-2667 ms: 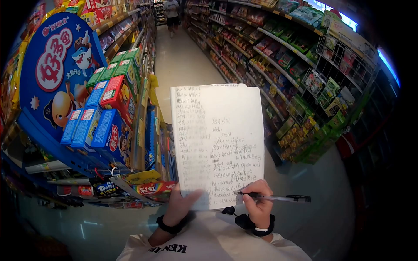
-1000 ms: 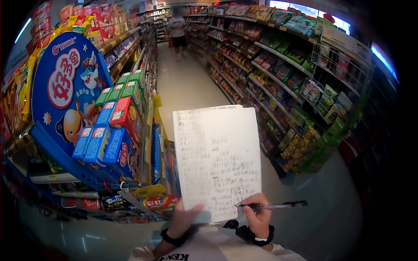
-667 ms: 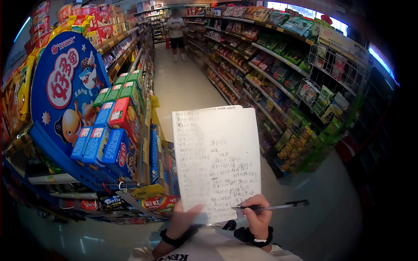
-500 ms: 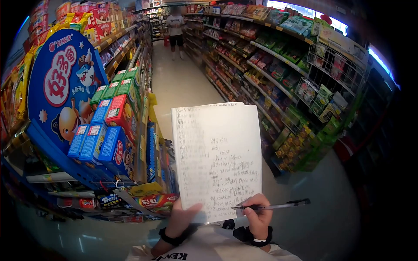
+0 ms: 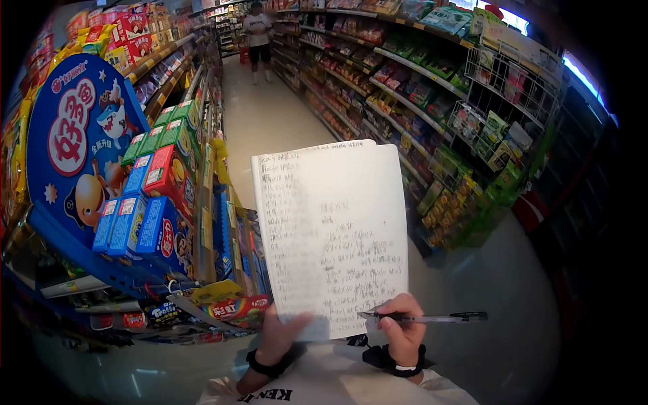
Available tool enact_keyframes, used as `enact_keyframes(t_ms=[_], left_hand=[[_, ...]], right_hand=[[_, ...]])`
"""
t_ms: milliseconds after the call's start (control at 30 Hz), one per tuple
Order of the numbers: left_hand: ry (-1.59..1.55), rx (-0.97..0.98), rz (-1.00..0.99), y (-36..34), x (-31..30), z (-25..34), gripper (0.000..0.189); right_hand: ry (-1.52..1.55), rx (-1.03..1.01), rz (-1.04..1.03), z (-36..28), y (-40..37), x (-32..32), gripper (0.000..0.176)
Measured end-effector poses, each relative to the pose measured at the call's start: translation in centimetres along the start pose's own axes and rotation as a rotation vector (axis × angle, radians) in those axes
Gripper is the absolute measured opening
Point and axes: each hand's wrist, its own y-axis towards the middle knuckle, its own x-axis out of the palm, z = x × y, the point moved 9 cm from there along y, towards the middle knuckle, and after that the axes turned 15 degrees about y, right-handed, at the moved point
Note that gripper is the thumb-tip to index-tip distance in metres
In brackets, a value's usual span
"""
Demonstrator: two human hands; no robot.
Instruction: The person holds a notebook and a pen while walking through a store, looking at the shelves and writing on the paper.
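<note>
An open notebook (image 5: 358, 182) with handwritten lines on its white pages is held upright in front of my body. My left hand (image 5: 283, 334) grips its lower left edge, thumb lying over the page. In my right hand (image 5: 403, 331) is a black and clear pen (image 5: 439, 318), pinched between thumb and fingers, its tip at the writing near the lower right of the page.
Snack boxes (image 5: 158, 226) stand on a blue display (image 5: 81, 142) at the left. Stocked shelves (image 5: 418, 115) line the right side, with a wire rack (image 5: 503, 101) at their near end. A person (image 5: 258, 40) stands far down the aisle.
The notebook sits slightly further left and higher in view, and the surrounding shelves have shifted left. The pen remains in my right hand, its tip a little higher in view.
</note>
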Motion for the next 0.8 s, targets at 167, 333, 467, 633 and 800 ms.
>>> enact_keyframes(t_ms=[167, 333, 467, 633, 800], left_hand=[[0.04, 0.034, 0.01, 0.1, 0.2, 1.0, 0.033], [0.051, 0.088, 0.031, -0.1, 0.1, 1.5, 0.032], [0.081, 0.125, 0.005, -0.4, -0.1, 1.9, 0.032], [0.043, 0.112, -0.006, -0.4, -0.1, 2.1, 0.032], [0.023, 0.135, 0.006, -0.3, -0.1, 2.3, 0.031]], right_hand=[[0.005, -0.113, -0.028, -1.3, 0.5, 0.5, 0.009], [0.01, -0.121, -0.031, -1.8, 0.3, 0.7, 0.01], [-0.005, -0.114, -0.045, -1.8, 0.2, 1.0, 0.01], [0.015, -0.142, -0.028, -1.9, 0.2, 0.9, 0.009], [0.046, -0.125, -0.004, -1.7, 0.2, 0.8, 0.009]])
